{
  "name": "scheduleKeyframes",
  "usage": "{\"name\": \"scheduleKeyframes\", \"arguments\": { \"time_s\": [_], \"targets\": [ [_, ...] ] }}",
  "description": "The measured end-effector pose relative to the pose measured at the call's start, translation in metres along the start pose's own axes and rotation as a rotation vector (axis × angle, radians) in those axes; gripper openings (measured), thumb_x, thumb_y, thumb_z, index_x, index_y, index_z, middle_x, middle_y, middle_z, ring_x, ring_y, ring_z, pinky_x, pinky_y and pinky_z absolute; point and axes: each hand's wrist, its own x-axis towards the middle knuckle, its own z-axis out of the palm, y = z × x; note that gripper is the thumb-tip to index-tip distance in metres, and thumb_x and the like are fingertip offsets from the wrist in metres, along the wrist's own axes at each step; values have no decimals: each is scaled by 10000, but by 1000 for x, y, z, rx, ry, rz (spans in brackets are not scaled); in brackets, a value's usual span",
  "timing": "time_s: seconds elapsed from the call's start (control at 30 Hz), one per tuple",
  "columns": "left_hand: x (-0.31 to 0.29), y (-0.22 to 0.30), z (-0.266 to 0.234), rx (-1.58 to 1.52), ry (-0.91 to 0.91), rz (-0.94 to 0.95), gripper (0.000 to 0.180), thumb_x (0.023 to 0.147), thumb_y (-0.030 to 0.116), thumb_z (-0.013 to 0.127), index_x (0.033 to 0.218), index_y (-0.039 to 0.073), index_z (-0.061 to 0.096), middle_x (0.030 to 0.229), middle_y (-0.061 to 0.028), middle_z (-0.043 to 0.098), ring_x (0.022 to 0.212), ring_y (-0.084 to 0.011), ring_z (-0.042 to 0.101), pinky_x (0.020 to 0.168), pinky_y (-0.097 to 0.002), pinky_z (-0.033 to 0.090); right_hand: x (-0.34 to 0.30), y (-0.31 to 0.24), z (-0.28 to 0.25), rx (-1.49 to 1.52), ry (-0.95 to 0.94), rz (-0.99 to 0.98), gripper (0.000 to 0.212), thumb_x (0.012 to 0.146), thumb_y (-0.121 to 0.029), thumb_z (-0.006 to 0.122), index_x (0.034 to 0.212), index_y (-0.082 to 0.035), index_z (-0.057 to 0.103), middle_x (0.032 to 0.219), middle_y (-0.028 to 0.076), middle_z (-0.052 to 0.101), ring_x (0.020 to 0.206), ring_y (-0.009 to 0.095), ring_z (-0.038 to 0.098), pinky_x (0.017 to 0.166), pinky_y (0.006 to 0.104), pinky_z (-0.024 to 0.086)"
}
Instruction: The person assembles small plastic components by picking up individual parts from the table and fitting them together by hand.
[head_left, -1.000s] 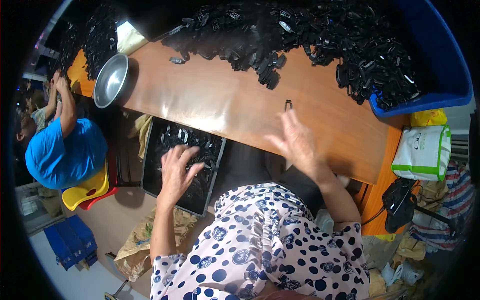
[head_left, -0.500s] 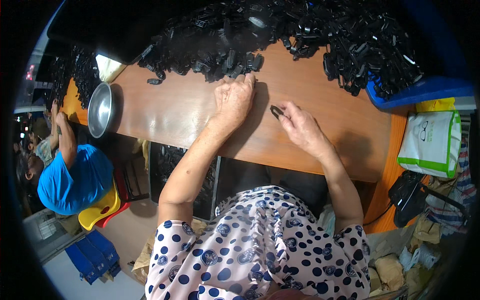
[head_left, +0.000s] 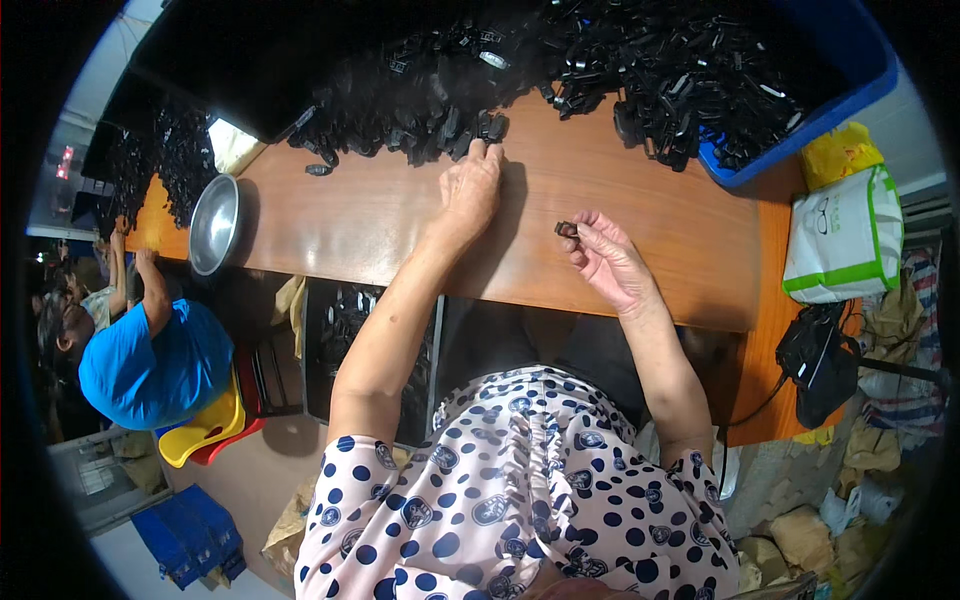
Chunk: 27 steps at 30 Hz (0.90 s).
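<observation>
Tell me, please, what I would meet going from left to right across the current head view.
Metal bowl → black crate → left hand → small black piece → right hand holding it → white bag with green edging.

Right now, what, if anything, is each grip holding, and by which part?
The right grip pinches a small black piece by its right end; whether the left grip, at the black pile, holds anything cannot be told.
</observation>
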Motion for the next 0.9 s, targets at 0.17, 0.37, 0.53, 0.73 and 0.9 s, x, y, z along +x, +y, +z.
{"name": "scheduleKeyframes", "arguments": {
  "time_s": [0.17, 0.37, 0.53, 0.73, 0.9],
  "targets": [
    [-18, 4, 13, -293, 155, 114, 344, 730, -41, 607, 1049, 32, 500, 955, -172, 604, 830, -336, 633, 647, -430, 514, -17, 0, 5, -160, 30, -39, 172, 851, -78, 658, 957, -92, 523, 920, 48, 629, 793, 128, 621, 688, 235, 505],
    [-67, 30, -4, -959, -21, -156, 365, 794, 16, 674, 1146, 28, 579, 816, -50, 636, 736, -117, 582, 688, -250, 484, -34, 0, 7, -169, 85, -130, 137, 885, -61, 612, 970, -90, 509, 881, 59, 639, 743, 124, 617, 639, 214, 491],
    [-98, 52, -18, -1096, 55, 17, 270, 807, 38, 690, 1071, 13, 638, 894, -23, 601, 775, -98, 568, 706, -218, 463, -40, 1, 25, -151, 22, -136, 196, 856, -88, 661, 978, -85, 508, 886, 45, 622, 749, 134, 620, 660, 237, 499],
    [-105, 61, -37, -1022, 92, 122, 251, 795, 20, 685, 1042, 18, 639, 901, -64, 606, 792, -155, 604, 690, -250, 486, -48, -1, 34, -178, 16, -140, 183, 856, -100, 664, 961, -82, 514, 867, 35, 620, 743, 124, 617, 644, 224, 492],
    [-107, 64, -38, -972, 149, 181, 265, 761, 11, 702, 1015, 34, 631, 830, -94, 591, 708, -210, 609, 598, -290, 488, -50, 1, 32, -198, 32, -136, 183, 860, -108, 660, 966, -83, 513, 853, 30, 612, 730, 118, 614, 633, 225, 488]
  ]
}}
